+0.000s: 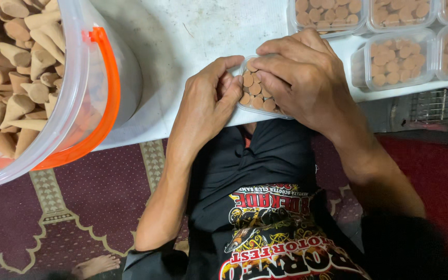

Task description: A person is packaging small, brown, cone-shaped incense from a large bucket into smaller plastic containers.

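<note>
Brown cones (255,89) are being pressed into a small clear box (257,106) at the counter (193,31) edge. The box is pinched by the left hand (208,98), with the right hand (302,78) curled over it. Judged next: careful seating of the last cones.

A small clear plastic container (257,93) sits right at the near edge of the white desk (182,46), its open top facing up. It is packed with brown cones (255,89) standing upright, their round flat bases showing in tight rows. The far and right sides of the container are covered, so only the near-left part of the fill shows. The cones there look level with the rim, pressed close against one another, a matte tan-brown all over.
</note>
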